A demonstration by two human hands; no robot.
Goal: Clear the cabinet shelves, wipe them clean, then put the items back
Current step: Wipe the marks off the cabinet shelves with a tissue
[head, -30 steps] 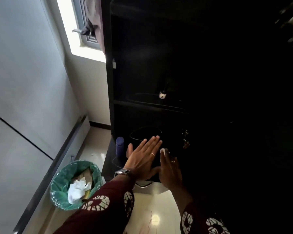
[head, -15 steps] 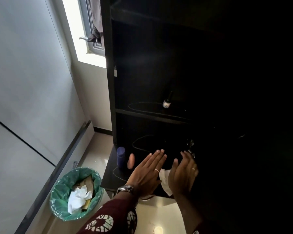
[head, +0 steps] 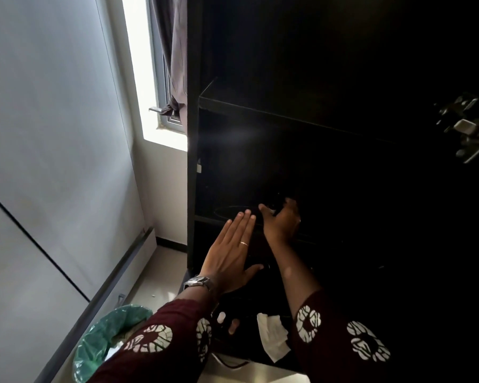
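The black cabinet [head: 192, 189] stands open, and its inside is very dark. My right hand [head: 281, 221] reaches onto the middle shelf [head: 213, 219]. Its thumb and fingers curl round a small dark bottle [head: 272, 210], of which only a bit of white label shows. My left hand [head: 232, 252] hovers flat with straight fingers in front of the shelf edge and holds nothing. A crumpled white tissue [head: 272, 337] lies on the bottom shelf between my two sleeves. Two small items [head: 221, 317] stand beside the tissue, partly hidden by my left sleeve.
A green-lined waste bin [head: 105, 338] with paper in it stands on the floor at lower left. A grey wall panel [head: 53, 161] runs along the left. A window with a dark curtain [head: 172, 64] is behind the cabinet. A metal door hinge [head: 464, 125] juts out at right.
My right hand let go of the white tissue on the bottom shelf and rose to the middle shelf, closing round the small bottle. My left hand rose too, still flat. The view tilted up.
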